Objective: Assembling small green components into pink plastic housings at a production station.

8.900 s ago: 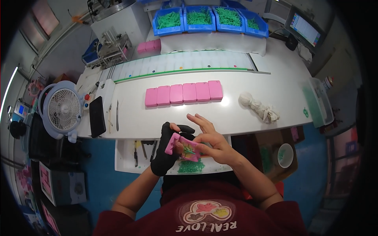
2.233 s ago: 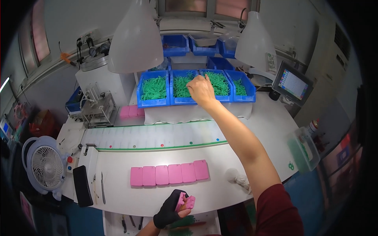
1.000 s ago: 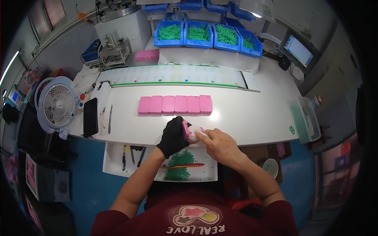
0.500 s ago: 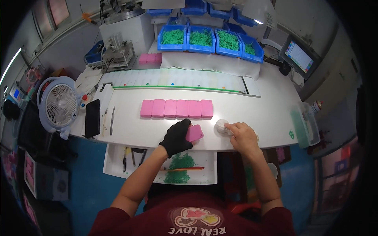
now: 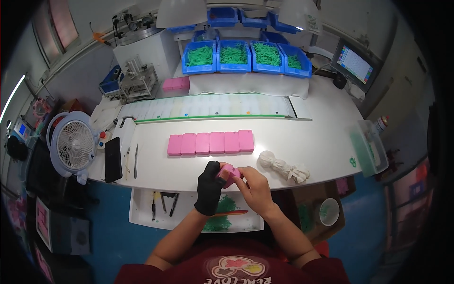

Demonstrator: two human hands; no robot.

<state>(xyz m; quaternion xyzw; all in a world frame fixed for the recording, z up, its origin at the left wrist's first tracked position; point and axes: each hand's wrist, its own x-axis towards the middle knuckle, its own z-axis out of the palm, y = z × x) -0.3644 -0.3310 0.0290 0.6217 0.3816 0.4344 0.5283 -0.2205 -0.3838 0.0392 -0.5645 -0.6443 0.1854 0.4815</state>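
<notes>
In my left hand, which wears a black glove with bare fingertips, I hold a small pink block over the front edge of the bench. My bare right hand closes on the block's right side, thumb and fingers against it. Part of the block is hidden by my fingers. Beyond my hands lies a row of several similar pink blocks, side by side. To the right of my right hand a white knotted cloth bundle rests on the bench.
An open drawer below holds green scraps, pens and an orange-red tool. On the left are a phone, thin metal tools and a fan. A conveyor strip and blue bins of green pieces stand behind.
My right hand has left the cloth bundle and moved left to the pink block. The block is now between both hands, slightly nearer to me. The view has shifted a little.
</notes>
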